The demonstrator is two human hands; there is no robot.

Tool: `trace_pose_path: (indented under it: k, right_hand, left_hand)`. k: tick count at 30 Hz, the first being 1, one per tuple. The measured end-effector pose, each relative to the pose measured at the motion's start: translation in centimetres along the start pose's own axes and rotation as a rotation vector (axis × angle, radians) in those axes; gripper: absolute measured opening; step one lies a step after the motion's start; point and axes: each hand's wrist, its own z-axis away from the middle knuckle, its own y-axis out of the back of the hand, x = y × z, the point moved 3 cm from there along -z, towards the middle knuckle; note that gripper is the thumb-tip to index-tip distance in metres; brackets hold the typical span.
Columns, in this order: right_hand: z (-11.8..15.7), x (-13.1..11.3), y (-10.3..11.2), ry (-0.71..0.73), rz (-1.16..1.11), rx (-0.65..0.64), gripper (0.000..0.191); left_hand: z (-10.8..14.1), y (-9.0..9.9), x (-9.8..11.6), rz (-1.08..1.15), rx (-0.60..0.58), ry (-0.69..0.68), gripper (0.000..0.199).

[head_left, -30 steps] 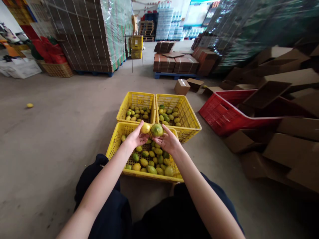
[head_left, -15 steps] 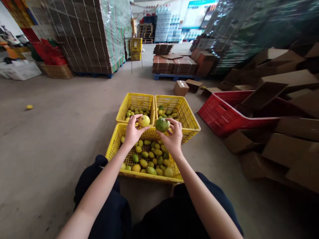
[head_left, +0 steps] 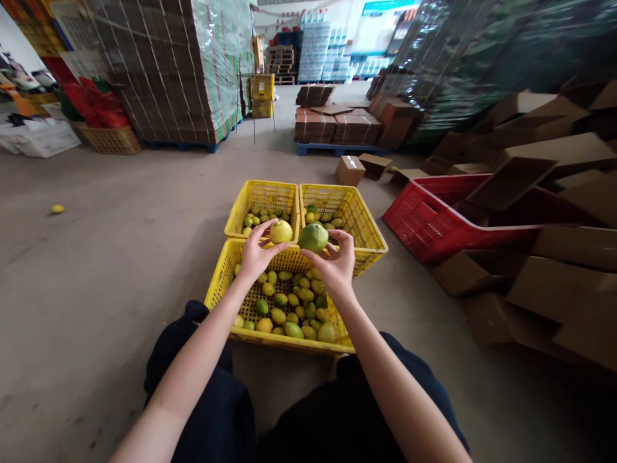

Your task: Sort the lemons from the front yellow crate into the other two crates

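Note:
Between the thumb and fingers of my left hand [head_left: 255, 254] is a yellow lemon [head_left: 281, 231]. My right hand [head_left: 336, 262] grips a larger green lemon [head_left: 313, 238] the same way, beside the yellow one and a little apart from it. Both fruits are held up above the near yellow crate [head_left: 218, 273], where many yellow and green lemons [head_left: 278, 316] lie on the perforated bottom. Behind it stand a back left yellow crate [head_left: 236, 202] and a back right yellow crate [head_left: 369, 225], each with more lemons inside. My forearms hide parts of the near crate.
To the right, a red crate [head_left: 419, 225] stands among heaped cardboard boxes [head_left: 559, 283]. One lemon [head_left: 58, 209] lies on the floor at left. A small carton [head_left: 350, 170] and a blue pallet of flattened cardboard [head_left: 357, 128] are ahead. Wrapped stacks [head_left: 154, 71] rise behind.
Both lemons have turned in my fingers, so the green one's stem end no longer faces me. My hands stay at nearly the same place.

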Motion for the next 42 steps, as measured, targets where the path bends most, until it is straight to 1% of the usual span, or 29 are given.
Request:
trace_pose_path:
  k: [3,5,7,10,14,17,21,25,28,32,35,39,40,42]
  right_hand:
    - [-0.4,0.1,0.2,-0.251,-0.266,0.031,0.056]
    - [-0.6,0.3,0.1,-0.4,-0.436,0.002,0.047]
    - [-0.7,0.4,-0.1,-0.517,-0.555,-0.042,0.036]
    - [-0.6,0.7,-0.2,-0.62,-0.662,-0.054,0.025]
    - [-0.6,0.9,-0.1,-0.65,-0.75,-0.059,0.016]
    - [-0.8,0.9,-0.1,-0.654,-0.776,-0.049,0.016]
    - [-1.0,1.1,-0.4,-0.655,-0.776,0.006,0.021]
    - [-0.9,1.5,-1.1,-0.687,-0.77,0.012,0.013]
    - [-0.8,1.6,-1.5,-0.652,-0.791,0.013,0.015]
    - [-0.8,1.8,-1.6,-0.62,-0.736,0.011,0.014]
    - [-0.8,1.7,-1.7,-0.64,-0.725,-0.012,0.02]
    - [-0.7,1.4,-2.4,-0.727,-0.728,-0.079,0.042]
    - [-0.7,1.4,-2.5,-0.746,-0.73,-0.076,0.045]
    - [-0.8,1.6,-2.6,-0.763,-0.74,-0.044,0.041]
  left_hand:
    - [-0.1,-0.1,0.0,0.321,0.028,0.299,0.052]
    - [0.0,-0.2,0.2,0.492,0.045,0.448,0.045]
    - [0.0,-0.4,0.4,0.612,0.055,0.534,0.034]
    - [-0.1,-0.6,0.5,0.729,0.079,0.592,0.019]
    - [-0.3,-0.9,-0.3,0.81,0.152,0.65,0.013]
    - [-0.4,-1.2,-0.8,0.831,0.18,0.639,0.012]
    - [-0.4,-1.8,-1.2,0.861,0.161,0.633,0.014]
    - [-0.5,-2.4,-1.2,0.875,0.124,0.701,0.016]
    - [-0.4,-2.9,-1.2,0.897,0.077,0.713,0.016]
    - [-0.3,-3.3,-1.2,0.924,0.083,0.725,0.028]
    - [-0.3,-3.5,-1.1,0.936,0.059,0.746,0.028]
    - [-0.4,-3.4,-0.8,0.934,0.021,0.766,0.027]
    - [-0.4,-3.3,-0.8,0.93,0.022,0.767,0.027]
    - [-0.5,-3.2,-0.8,0.917,0.029,0.767,0.025]
